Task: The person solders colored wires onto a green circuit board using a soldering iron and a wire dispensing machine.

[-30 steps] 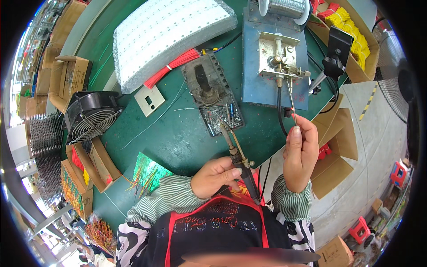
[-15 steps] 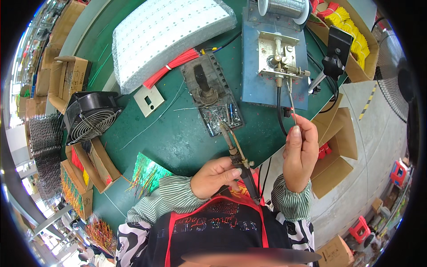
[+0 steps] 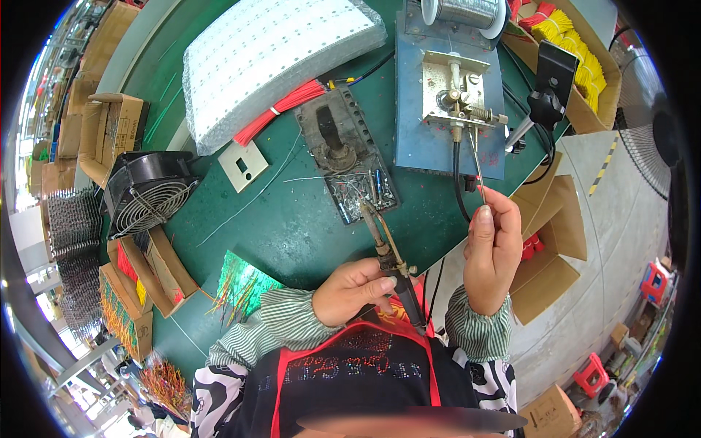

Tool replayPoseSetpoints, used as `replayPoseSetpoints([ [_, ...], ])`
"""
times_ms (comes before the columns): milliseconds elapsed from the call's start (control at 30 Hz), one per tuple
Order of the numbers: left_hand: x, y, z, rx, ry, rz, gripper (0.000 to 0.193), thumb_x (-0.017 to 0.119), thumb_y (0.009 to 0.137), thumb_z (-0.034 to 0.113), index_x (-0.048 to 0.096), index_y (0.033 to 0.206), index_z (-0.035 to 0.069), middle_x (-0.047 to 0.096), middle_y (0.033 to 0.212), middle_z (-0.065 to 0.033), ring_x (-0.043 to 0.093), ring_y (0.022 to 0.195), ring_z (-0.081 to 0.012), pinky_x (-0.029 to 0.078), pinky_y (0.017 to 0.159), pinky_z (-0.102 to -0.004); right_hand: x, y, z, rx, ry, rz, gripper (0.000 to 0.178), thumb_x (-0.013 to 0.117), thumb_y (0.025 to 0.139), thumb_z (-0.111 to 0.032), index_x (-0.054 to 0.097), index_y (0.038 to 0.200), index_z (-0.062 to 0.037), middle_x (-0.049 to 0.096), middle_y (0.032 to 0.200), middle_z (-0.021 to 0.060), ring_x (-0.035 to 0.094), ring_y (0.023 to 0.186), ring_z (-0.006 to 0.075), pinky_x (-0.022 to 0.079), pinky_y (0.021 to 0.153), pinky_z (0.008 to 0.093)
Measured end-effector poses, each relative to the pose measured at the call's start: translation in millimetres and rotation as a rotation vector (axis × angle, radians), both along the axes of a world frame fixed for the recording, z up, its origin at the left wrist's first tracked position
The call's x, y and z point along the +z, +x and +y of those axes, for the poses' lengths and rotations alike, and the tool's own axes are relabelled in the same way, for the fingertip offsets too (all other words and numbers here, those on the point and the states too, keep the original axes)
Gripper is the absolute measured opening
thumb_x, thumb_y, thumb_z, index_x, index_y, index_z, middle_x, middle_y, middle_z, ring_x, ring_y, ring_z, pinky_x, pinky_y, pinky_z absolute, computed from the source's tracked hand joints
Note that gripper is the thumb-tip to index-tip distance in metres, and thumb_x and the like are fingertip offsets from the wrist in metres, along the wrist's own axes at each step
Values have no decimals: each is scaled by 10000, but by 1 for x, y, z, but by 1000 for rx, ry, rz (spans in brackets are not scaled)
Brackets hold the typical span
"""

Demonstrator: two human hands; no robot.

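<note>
My left hand (image 3: 355, 290) is closed around the black handle of a soldering iron (image 3: 400, 277). A thin tube runs along the iron's metal barrel, and its tip points up and left, over the near edge of a dark soldering stand (image 3: 336, 142). The stand's tray holds solder scraps and small bits. My right hand (image 3: 491, 252) pinches the lower end of a thin metal rod (image 3: 478, 166) between thumb and fingers. This rod reaches down from a solder feeder (image 3: 456, 91) mounted on a blue-grey plate (image 3: 420, 139). A solder wire spool (image 3: 464, 11) sits behind the feeder.
Bubble-wrapped white perforated sheets (image 3: 281, 55) and a red wire bundle (image 3: 281, 109) lie at the back. Leftward are a square plate (image 3: 244, 166), a black fan (image 3: 150, 191) and cardboard boxes (image 3: 157, 274). A box of yellow wires (image 3: 577, 58) stands far right; an open carton (image 3: 551, 270) sits below.
</note>
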State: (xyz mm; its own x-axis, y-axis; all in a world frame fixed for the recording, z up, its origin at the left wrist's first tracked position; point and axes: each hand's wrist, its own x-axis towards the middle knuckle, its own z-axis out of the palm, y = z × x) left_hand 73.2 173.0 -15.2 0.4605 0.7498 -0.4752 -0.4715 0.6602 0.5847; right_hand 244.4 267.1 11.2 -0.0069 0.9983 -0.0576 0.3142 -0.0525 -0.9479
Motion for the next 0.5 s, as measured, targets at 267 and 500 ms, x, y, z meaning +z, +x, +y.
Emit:
replayPoseSetpoints([
  [267,2,0,1,-14,1,36,283,395,910,129,414,1165,8,498,1154,-190,525,1046,-269,495,751,-279,1,-1,0,-3,27,-8,212,427,881,-77,510,1040,36,530,815,51,455,676,89,385,605,216],
  [500,1,1,1,-3,-24,35,285,394,910,121,410,1167,0,496,1155,-193,526,1044,-263,495,755,-279,1,0,0,1,38,-31,210,433,879,-72,509,1040,40,544,850,70,487,722,111,406,656,232],
])
